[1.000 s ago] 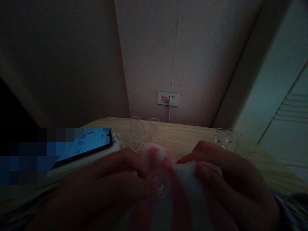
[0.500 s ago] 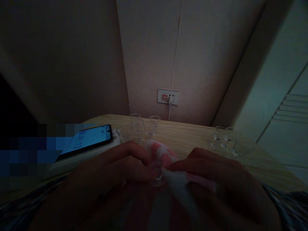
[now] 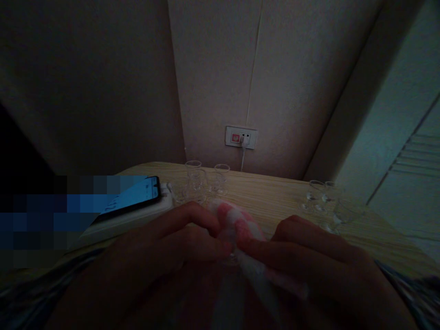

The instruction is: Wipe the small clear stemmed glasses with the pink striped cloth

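Low in the middle, my left hand (image 3: 185, 245) pinches a small clear glass (image 3: 229, 260), which is mostly covered by fingers and cloth. A pink and white cloth (image 3: 237, 220) is gripped in my right hand (image 3: 305, 250) and pressed against the glass. Part of the cloth sticks up behind the fingertips, and more of it hangs down in front. Both hands are closed, thumbs close together. Dim light leaves the lower fingers hard to make out.
Several small clear glasses (image 3: 222, 176) stand beyond my left hand on the wooden table (image 3: 268, 192). More stemmed glasses (image 3: 316, 195) are at the right, beside a wider glass (image 3: 347, 213). A phone (image 3: 134, 199) lies on a white box (image 3: 144, 219). The wall socket (image 3: 241, 137) holds a plug and cable.
The cloth has shifted slightly right and my left thumb has moved toward it, covering more of the small glass. My view has moved slightly.
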Available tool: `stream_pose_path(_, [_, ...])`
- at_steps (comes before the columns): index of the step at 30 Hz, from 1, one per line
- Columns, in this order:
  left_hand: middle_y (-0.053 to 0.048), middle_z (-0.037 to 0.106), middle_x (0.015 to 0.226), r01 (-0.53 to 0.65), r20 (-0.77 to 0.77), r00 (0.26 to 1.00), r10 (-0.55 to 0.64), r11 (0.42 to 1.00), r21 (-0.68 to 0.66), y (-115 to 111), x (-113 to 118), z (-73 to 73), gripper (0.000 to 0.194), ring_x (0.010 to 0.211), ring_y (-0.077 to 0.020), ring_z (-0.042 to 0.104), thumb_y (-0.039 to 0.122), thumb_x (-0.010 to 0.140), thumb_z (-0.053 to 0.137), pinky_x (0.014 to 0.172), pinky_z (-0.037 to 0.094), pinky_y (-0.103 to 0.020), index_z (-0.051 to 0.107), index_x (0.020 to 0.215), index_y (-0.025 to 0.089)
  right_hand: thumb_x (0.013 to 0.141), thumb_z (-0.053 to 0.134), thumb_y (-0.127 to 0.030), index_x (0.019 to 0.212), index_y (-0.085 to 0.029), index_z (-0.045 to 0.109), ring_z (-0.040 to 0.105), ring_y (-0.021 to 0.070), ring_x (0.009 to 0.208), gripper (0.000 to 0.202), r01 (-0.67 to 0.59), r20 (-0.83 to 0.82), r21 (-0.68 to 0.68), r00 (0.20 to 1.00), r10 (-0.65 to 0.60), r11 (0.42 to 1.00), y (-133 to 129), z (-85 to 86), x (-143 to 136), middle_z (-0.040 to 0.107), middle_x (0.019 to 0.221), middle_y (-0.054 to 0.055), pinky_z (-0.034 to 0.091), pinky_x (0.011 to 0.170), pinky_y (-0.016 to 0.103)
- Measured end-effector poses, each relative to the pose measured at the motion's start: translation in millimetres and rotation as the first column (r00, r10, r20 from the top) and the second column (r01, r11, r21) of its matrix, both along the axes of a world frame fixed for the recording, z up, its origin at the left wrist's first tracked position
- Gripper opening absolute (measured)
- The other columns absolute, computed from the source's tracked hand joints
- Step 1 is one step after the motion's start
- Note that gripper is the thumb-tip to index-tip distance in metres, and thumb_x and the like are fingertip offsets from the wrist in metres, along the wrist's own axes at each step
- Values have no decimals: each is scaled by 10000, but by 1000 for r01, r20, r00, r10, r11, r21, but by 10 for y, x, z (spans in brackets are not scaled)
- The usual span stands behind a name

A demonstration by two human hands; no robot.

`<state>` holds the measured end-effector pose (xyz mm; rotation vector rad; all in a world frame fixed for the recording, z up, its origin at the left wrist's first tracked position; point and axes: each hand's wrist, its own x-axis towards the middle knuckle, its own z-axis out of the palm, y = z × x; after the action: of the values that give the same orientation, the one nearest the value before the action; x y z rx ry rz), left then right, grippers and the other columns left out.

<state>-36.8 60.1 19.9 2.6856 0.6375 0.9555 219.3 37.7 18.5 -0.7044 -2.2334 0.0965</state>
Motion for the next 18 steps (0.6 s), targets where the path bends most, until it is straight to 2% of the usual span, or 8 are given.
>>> stream_pose_path(3, [93,579,1238,-22,5,1000,22,1000,-10,0,-12,-6,420,1072,-107,632,145,1014,451,981,451,-78,539,1289,451,1001,477,-364,1198,-260,730,606,192,581,337,3,30,-29,1000,-2,1000,9,-3,-2,573,606,11,536,586,302])
stream_pose_path(6, [24,700,1146,-88,86,993,85,996,35,22,8,-43,312,1016,-226,688,262,976,570,847,604,-247,638,1227,436,992,486,-364,1209,-254,732,608,187,572,346,-20,-4,-60,1000,20,998,24,-3,-4,572,600,10,538,578,293])
stream_pose_path(8, [-7,742,1062,-97,109,990,92,994,40,46,43,-63,257,1005,-285,700,353,933,649,760,639,-308,688,1177,422,994,472,-378,1204,-247,735,613,184,576,361,-26,-37,-94,999,23,995,28,7,3,576,606,11,541,564,284])
stream_pose_path(11, [-15,753,1030,-98,120,989,92,994,47,80,104,-80,243,1024,-294,698,429,909,678,756,645,-314,710,1149,413,984,464,-322,1257,-251,704,644,178,627,370,-66,-65,-129,996,58,989,26,23,24,634,694,24,546,565,268])
stream_pose_path(14, [-17,754,1030,-88,125,989,82,995,43,100,147,-101,231,1038,-294,698,454,910,676,774,647,-316,712,1132,406,912,496,-177,1374,-288,611,682,174,711,489,-141,-129,-77,983,131,987,23,17,39,691,818,29,556,600,256])
stream_pose_path(16, [-18,754,1032,-79,130,989,74,996,36,108,160,-120,225,1044,-294,698,459,913,674,784,647,-318,711,1127,401,880,503,-129,1371,-300,594,702,174,726,528,-139,-160,-60,979,128,988,20,11,35,723,861,30,561,593,249])
stream_pose_path(18, [-17,755,1036,-71,135,989,66,997,30,113,167,-138,219,1050,-293,699,461,918,671,795,647,-319,709,1124,397,890,516,-135,1316,-286,606,712,173,693,461,-102,-180,-95,980,84,990,10,15,24,752,881,32,564,560,244])
